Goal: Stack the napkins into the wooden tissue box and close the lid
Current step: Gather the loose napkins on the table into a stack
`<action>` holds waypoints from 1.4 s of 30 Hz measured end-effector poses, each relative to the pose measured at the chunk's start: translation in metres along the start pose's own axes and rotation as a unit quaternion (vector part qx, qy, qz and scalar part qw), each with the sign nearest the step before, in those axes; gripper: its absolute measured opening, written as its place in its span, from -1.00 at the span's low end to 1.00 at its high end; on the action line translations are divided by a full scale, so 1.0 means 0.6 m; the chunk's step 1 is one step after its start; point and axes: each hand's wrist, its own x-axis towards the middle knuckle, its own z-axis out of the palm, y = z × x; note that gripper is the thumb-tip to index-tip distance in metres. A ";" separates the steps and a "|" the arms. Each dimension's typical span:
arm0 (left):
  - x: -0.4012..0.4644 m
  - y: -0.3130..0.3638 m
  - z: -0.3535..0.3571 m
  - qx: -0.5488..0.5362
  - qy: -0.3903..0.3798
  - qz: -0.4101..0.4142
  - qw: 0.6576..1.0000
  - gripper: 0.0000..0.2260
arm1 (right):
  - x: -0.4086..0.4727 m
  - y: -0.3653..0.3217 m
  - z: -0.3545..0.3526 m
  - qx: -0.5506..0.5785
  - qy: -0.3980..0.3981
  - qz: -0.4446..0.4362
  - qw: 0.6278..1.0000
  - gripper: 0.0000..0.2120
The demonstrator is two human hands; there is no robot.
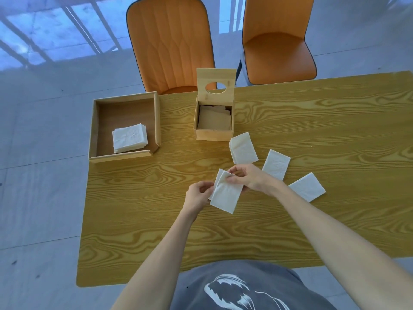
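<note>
A white folded napkin (224, 194) is held just above the table's middle by both hands: my left hand (197, 195) pinches its left edge, my right hand (247, 175) grips its upper right corner. The wooden tissue box (214, 133) stands beyond them with its lid (215, 85) raised upright, an oval hole in it. Napkins lie inside the box (214, 117). Three more folded napkins lie on the table to the right: one (243, 148) near the box, one (276, 164) beside my right hand, one (307, 186) further right.
A wooden tray (95, 130) at the table's far left corner holds a stack of white napkins (129, 137). Two orange chairs (172, 41) (277, 41) stand behind the wooden table (145, 209). The table's left edge drops to a tiled floor.
</note>
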 end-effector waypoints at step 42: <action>0.008 0.021 0.027 -0.015 0.026 -0.066 0.997 -0.77 | 0.108 -0.045 -0.073 -0.424 0.345 -0.076 0.834 -0.60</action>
